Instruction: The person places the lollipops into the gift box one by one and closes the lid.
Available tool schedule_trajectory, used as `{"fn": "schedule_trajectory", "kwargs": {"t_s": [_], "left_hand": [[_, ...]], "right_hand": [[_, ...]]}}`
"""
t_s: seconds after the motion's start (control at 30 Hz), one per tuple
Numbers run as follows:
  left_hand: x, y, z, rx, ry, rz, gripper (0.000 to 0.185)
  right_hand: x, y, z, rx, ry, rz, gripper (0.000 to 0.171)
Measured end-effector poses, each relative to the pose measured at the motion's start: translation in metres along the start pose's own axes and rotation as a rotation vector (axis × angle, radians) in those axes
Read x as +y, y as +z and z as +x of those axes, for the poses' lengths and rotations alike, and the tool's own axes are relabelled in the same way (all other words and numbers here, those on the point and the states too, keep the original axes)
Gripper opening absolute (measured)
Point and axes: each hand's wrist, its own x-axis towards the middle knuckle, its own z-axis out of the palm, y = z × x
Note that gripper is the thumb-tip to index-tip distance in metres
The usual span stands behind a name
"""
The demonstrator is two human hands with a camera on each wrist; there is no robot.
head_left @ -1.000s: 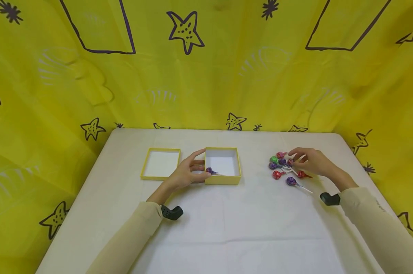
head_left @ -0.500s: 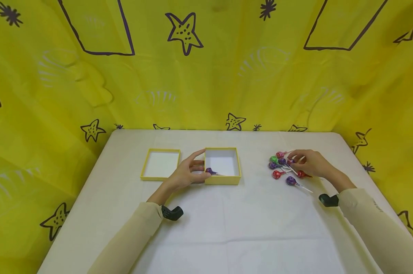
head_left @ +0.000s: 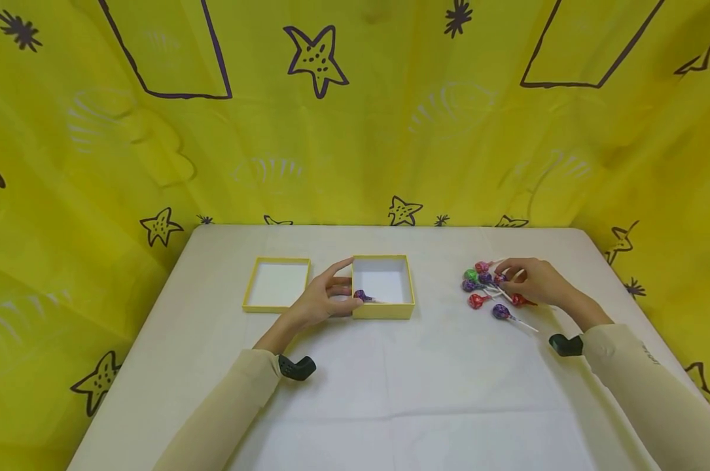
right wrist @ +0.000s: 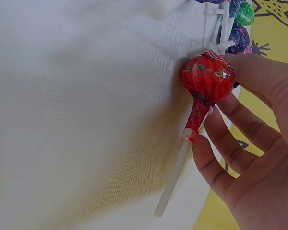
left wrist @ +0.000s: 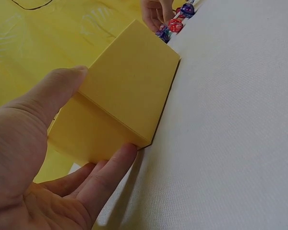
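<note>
Yellow cloth with purple stars hangs behind a white bench [head_left: 390, 392]. Head view: left hand [head_left: 322, 297] braces the open yellow box [head_left: 383, 307], thumb on the near corner, fingers straight along its left wall, nothing pinched. One purple lollipop [head_left: 360, 295] lies inside the box at its left front. Box lid [head_left: 276, 283] sits just left, apart from the hand. Right hand [head_left: 534, 280] is over the lollipop pile [head_left: 484, 288], fingers curled in among the sticks. Compared with a second ago the right fingers have drawn in tighter over the pile; left hand and box have not moved, so a pick looks to be under way, nothing lifted yet.

Left wrist view: left hand [left wrist: 43, 158] flat against the yellow box [left wrist: 129, 100], thumb up top, fingertips at the lower corner, pressing rather than gripping.

Right wrist view: right hand [right wrist: 249, 143] pinches a red lollipop [right wrist: 207, 79], thumb and fingers round the wrapped head, stick on the bench [right wrist: 77, 120]. Other lollipops [right wrist: 237, 24] lie just beyond.
</note>
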Motion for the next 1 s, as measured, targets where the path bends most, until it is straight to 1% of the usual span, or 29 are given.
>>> {"fn": "schedule_trajectory", "kwargs": {"t_s": [0.23, 0.47, 0.6, 0.73, 1.0], "left_hand": [[0.000, 0.001, -0.001, 0.002, -0.003, -0.010, 0.090], [0.000, 0.001, 0.000, 0.003, -0.012, -0.011, 0.091], [0.000, 0.001, -0.001, 0.002, -0.020, -0.017, 0.091], [0.000, 0.001, -0.001, 0.001, -0.020, -0.012, 0.090], [0.002, 0.001, -0.003, 0.003, -0.013, -0.010, 0.089]], "right_hand": [[0.002, -0.001, 0.000, -0.003, -0.007, -0.010, 0.031], [0.002, -0.006, 0.002, -0.017, -0.057, -0.050, 0.028], [-0.003, -0.015, 0.002, -0.036, -0.092, -0.079, 0.028], [-0.011, -0.027, 0.002, -0.037, -0.145, -0.116, 0.026], [-0.042, -0.057, 0.001, 0.019, -0.179, -0.161, 0.020]]}}
